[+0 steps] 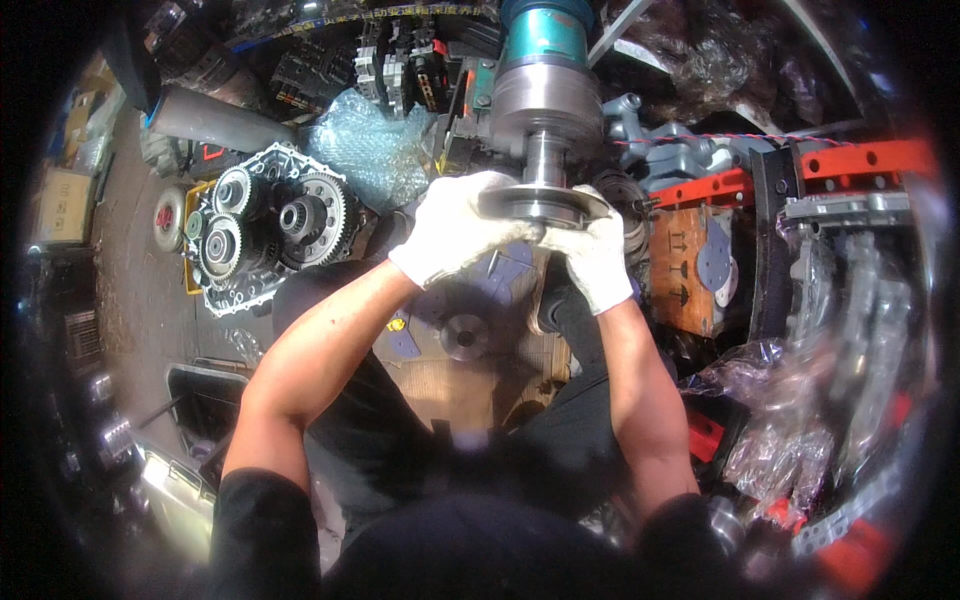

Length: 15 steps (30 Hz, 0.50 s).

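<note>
Both gloved hands, left hand [455,228] and right hand [597,258], grip a metal disc [543,205] seated on the press shaft [545,158]; an opened gearbox [265,225] waits nearby, unassembled.

My gloved fingers [500,232] close around a flat steel disc [545,205], a round flange lying level at the fingertips. A short polished shaft [545,160] rises upright from its centre, just above my knuckles, into a broad grey cylindrical housing [545,105] capped in teal, standing directly over both sets of fingers.
</note>
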Motion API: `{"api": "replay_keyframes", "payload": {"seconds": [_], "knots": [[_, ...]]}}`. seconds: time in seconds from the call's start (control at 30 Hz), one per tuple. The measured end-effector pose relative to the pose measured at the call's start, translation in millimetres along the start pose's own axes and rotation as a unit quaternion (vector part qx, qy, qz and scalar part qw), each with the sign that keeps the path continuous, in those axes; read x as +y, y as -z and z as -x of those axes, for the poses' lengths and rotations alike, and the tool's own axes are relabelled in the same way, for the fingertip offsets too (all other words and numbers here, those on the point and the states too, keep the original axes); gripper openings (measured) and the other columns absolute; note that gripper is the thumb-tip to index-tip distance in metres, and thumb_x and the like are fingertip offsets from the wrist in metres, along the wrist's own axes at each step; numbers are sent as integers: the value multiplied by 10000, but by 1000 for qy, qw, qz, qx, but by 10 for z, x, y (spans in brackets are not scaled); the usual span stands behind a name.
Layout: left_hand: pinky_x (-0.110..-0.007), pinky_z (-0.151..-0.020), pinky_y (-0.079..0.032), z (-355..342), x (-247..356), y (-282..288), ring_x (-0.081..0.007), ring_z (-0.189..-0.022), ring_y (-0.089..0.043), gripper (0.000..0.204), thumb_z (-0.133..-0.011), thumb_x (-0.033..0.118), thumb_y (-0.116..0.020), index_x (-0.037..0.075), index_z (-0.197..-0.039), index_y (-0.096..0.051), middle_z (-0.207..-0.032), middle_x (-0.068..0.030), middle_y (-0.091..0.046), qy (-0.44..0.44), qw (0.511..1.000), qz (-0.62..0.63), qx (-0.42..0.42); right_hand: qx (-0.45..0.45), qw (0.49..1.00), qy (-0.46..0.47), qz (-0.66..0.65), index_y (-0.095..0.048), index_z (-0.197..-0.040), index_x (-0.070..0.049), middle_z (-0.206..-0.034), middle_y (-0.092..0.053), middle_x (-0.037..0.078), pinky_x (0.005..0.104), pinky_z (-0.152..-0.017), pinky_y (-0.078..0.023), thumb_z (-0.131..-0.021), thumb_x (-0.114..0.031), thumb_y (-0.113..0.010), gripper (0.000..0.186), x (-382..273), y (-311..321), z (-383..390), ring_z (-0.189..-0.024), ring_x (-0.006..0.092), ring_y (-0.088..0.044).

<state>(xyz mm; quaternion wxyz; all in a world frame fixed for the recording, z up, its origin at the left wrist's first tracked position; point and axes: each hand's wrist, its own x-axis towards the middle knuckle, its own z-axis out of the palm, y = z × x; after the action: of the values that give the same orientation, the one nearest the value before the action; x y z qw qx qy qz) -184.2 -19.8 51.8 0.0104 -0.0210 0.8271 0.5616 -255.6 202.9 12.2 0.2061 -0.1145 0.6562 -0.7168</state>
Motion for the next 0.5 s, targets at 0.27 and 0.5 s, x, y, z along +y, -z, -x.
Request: {"api": "replay_keyframes", "payload": {"seconds": [0.27, 0.5], "knots": [[-358, -886, -598, -4, -10, -7, -187, -946, -763, 490, -838, 292, -909, 32, -1229, -769, -1065, -123, -803, 1, 1000, 0, 1, 6, 996, 7, 88, -657, -1193, 39, -1085, -755, 125, 332, -825, -663, -744, -5, -924, 524, 33, 41, -12, -968, 207, -752], [-361, -898, -597, -7, -6, -3, -189, -963, -762, 495, -829, 279, -913, 32, -1234, -769, -1079, -124, -804, 0, 1000, 8, 0, 5, 993, 30, 111, -664, -1190, 35, -1096, -751, 118, 322, -833, -650, -722, -1, -937, 543, 48, 49, -5, -990, 198, -741]]}}
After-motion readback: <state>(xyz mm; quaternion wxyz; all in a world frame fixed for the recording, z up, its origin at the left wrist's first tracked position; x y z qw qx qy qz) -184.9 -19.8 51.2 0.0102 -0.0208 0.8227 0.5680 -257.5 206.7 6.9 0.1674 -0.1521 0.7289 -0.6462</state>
